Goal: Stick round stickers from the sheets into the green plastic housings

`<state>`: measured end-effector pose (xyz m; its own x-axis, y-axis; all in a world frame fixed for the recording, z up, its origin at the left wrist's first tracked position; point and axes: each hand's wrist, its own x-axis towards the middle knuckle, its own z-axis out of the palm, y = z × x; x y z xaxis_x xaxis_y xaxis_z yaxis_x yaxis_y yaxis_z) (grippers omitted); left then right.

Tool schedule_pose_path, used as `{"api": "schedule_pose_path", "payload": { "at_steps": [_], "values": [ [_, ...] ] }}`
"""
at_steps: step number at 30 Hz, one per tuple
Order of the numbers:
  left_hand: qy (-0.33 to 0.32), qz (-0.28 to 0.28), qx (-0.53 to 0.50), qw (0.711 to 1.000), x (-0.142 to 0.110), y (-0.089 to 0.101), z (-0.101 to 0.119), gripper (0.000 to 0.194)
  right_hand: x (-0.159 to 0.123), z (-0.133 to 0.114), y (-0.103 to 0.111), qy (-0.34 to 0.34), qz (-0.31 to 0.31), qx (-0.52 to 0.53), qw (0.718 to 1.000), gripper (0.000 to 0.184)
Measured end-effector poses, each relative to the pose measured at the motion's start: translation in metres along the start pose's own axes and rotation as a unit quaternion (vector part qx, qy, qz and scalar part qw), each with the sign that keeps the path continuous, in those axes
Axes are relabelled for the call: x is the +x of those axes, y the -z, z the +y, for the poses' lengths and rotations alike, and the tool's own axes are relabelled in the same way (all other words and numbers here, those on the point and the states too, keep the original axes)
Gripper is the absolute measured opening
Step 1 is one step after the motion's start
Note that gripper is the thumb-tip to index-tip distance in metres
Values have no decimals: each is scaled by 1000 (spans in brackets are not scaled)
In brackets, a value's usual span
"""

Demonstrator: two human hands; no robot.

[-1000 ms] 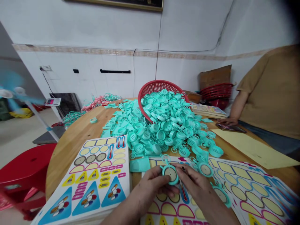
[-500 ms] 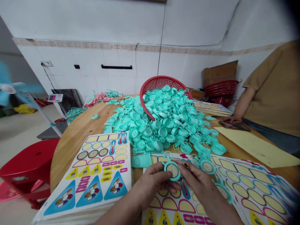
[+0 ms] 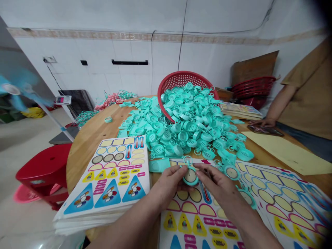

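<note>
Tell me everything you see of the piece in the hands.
The piece is round and turquoise, apparently plastic, with a loop on top and a pale, dial-like face bearing a dark mark. It is held tilted, face up, loop pointing away, above a printed sheet. The left hand grips its left side; the right hand touches its right rim.

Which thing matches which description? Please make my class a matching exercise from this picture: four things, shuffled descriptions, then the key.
Column 1
1. Basket
2. Stopwatch-shaped piece
3. Stool
4. Fan

Column 2
A. Red, on the floor beside the table
B. Blue-bladed, at the picture's far left
C. Tilted, with turquoise pieces spilling out
D. Between the left hand and right hand

Pairs: 1-C, 2-D, 3-A, 4-B
</note>
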<state>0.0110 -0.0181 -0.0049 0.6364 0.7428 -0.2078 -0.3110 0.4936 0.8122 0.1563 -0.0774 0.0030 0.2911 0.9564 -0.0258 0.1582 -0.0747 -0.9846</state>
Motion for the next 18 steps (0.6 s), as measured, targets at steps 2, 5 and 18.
{"api": "schedule_pose_path", "payload": {
  "at_steps": [2,5,18],
  "values": [
    [-4,13,0,1000,-1,-1,2,25,-1,-2,-1,8,17,4,1000,39],
    [-31,40,-7,999,-1,-2,5,25,-1,-5,0,9,38,15,999,37],
    [-188,125,77,971,-11,21,46,31,10,11,5,24,12,-125,992,30]
  ]
}}
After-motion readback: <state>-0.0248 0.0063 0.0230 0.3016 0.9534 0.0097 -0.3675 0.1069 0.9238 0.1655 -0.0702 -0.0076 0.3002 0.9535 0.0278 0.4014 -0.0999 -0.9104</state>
